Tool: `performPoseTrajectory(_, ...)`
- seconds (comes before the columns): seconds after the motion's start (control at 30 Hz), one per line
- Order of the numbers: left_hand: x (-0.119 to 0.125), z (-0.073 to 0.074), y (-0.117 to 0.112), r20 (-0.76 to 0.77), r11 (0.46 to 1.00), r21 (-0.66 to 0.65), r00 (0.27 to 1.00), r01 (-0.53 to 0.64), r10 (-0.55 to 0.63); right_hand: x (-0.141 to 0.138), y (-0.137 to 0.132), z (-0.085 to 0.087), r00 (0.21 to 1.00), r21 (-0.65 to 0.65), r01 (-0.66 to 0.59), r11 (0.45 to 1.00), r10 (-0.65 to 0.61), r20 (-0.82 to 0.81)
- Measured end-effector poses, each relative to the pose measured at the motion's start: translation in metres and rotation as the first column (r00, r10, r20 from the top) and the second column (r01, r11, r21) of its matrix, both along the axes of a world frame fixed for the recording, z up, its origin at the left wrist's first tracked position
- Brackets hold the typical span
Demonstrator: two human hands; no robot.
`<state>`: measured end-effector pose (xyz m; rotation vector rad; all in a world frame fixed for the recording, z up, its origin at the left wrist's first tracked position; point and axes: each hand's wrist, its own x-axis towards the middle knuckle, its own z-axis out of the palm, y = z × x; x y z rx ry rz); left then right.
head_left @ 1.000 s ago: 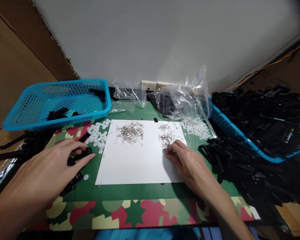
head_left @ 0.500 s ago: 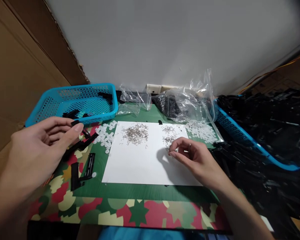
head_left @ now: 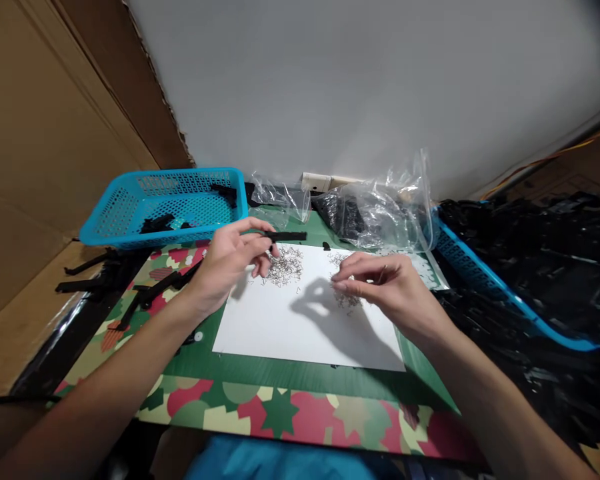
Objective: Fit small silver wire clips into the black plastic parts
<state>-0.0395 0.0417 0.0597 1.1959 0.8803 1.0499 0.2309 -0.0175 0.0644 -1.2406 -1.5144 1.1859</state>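
Note:
My left hand (head_left: 235, 263) is closed on a slim black plastic part (head_left: 290, 236), which sticks out to the right past the fingertips. Below its fingers lies a heap of tiny metal pieces, perhaps springs (head_left: 286, 267), on a white sheet of paper (head_left: 270, 333). Over the sheet's right side, my right hand (head_left: 377, 277) has thumb and fingers pinched together; anything between them is too small to make out. A second scatter of tiny metal pieces (head_left: 347, 299) lies just under that hand.
At back left stands a blue basket (head_left: 163, 237) with a few black parts. Clear plastic bags (head_left: 380, 210) lie behind the sheet. White discs (head_left: 430, 267) sit at right, beside a blue basket (head_left: 510, 293) heaped with black parts. More black parts (head_left: 155, 290) lie at left.
My left hand has moved right and away from me, bringing the black part over the paper. My right hand stays pinched above the small metal pieces, slightly higher. The view has shifted a little.

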Motion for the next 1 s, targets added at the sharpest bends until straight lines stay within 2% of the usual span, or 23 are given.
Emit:
performPoseTrajectory(0.07,0.015,-0.004,-0.001,0.046,0.997,-0.032,0.997,0.066,-0.065,-0.002,0.006,0.003,0.995,0.013,0.084,0.996,-0.083,-0.063)
performPoseTrajectory(0.17,0.032,-0.015,-0.007,0.078,0.994,-0.046,0.992,0.098,-0.094,-0.003,0.01,-0.002,0.971,-0.072,0.178,0.981,-0.187,-0.149)
performPoseTrajectory(0.3,0.04,-0.028,-0.022,0.052,0.997,-0.013,0.995,0.082,-0.081,-0.002,0.007,-0.014,0.959,-0.15,0.155,0.976,-0.185,-0.213)
performPoseTrajectory(0.43,0.037,-0.033,-0.036,-0.008,0.995,0.022,0.995,0.098,-0.098,0.002,0.002,-0.02,0.954,-0.169,0.11,0.979,-0.152,-0.257)
performPoseTrajectory(0.63,0.034,-0.039,-0.045,-0.042,0.982,-0.057,0.982,0.182,-0.185,0.005,0.0,-0.026,0.95,-0.203,0.187,0.961,-0.23,-0.213)
performPoseTrajectory(0.87,0.033,-0.046,-0.049,-0.162,0.985,-0.009,0.972,0.17,-0.169,0.002,-0.004,-0.032,0.953,-0.157,0.275,0.948,-0.291,-0.086)
performPoseTrajectory(1.0,0.035,-0.046,-0.053,-0.17,0.992,-0.021,0.977,0.128,-0.13,-0.001,-0.005,-0.033,0.961,-0.16,0.258,0.953,-0.271,-0.062)
